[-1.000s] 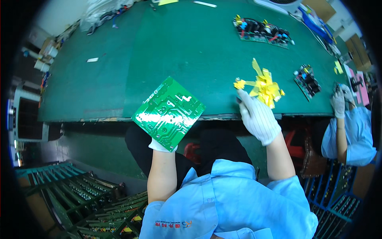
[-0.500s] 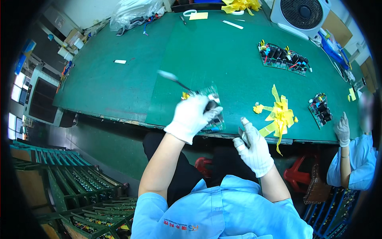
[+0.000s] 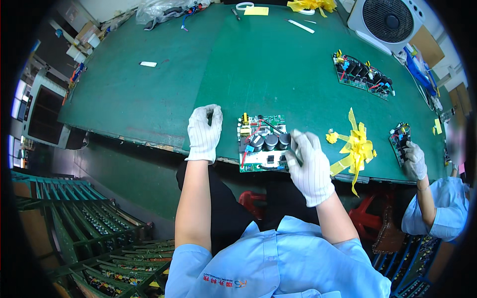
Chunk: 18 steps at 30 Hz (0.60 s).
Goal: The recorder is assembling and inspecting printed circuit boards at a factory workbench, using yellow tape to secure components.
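In front of me a green circuit board (image 3: pixel 263 160) lies on the table. It carries black round capacitors (image 3: pixel 271 142), yellow parts at its far left corner, and red and black wires. My right hand (image 3: pixel 310 166), in a white striped glove, is closed on the board's right edge, next to the capacitors. Left of the board and apart from it, my gloved left hand (image 3: pixel 203 133) rests by the table edge. Its fingers curl toward the thumb; whatever they might hold is hidden.
Yellow ribbon strips (image 3: pixel 358 149) lie right of the board. More boards stand at the far right (image 3: pixel 362 77) and near a co-worker's gloved hand (image 3: pixel 415 160), which touches one board (image 3: pixel 399 141). A fan (image 3: pixel 387 22) stands at the back; a white-handled tool (image 3: pixel 301 26) lies before it.
My left hand has left the board and moved left. The board now lies square and uncovered, its swinging cable settled. My right hand has come up to its edge. The co-worker's hand reached a board.
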Available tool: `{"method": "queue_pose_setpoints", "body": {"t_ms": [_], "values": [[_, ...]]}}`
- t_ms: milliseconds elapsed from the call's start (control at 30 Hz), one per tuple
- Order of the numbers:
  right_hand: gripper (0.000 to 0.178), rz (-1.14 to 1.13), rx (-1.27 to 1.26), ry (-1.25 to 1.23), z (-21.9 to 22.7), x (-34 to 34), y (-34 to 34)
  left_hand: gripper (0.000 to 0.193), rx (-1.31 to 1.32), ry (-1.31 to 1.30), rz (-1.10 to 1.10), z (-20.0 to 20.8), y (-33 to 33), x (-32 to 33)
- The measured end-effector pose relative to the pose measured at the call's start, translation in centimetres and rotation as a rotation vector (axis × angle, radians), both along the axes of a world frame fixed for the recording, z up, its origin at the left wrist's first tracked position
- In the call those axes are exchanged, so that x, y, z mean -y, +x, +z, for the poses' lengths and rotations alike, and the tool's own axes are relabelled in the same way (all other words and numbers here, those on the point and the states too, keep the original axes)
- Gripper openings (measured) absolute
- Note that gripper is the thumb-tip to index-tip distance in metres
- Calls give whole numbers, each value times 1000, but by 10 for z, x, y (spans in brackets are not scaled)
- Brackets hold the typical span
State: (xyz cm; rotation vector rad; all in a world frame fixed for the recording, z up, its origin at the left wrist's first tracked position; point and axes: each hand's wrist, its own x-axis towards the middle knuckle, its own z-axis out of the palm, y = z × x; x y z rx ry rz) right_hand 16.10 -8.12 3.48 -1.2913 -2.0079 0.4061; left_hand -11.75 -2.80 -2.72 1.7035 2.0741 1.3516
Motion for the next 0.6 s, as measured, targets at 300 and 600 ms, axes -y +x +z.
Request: {"method": "queue_pose_setpoints", "body": {"t_ms": [300,600], "values": [[20,95,291,-224,9,-27,-24,32,140,-34,87,7,-4,11],[17,200,340,-47,66,11,11,38,455,-58,28,6,-7,11]]}}
